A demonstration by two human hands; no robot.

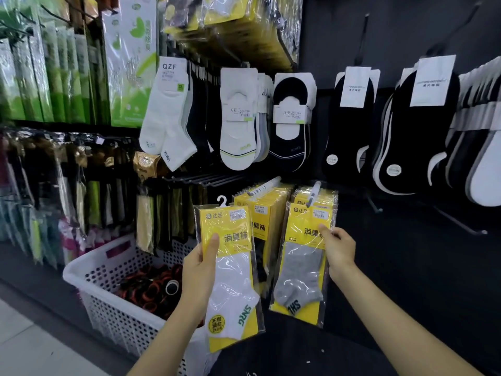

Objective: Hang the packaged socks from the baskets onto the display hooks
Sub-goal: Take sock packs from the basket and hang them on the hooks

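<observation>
While the left hand [199,270] grips a white-sock pack [233,280] by its left edge, thumb across the yellow card and fingers wrapped behind, the right hand [339,253] pinches the right edge of the grey-sock pack [301,264] hanging at the front of its row, thumb on the film, fingers tucked behind. The plastic hanger [221,200] at the top of the held pack sits free above the left thumb, not yet on any peg. Two pegs poke out above the hands: the left display hook [264,185], just beyond the left hand, and the right display hook [314,192], above the right hand. Best play, I'd say: raise the pack, square its hanger to a peg tip, then slide it straight back so the film doesn't snag. The white basket [89,264] waits below and left of the left hand.
</observation>
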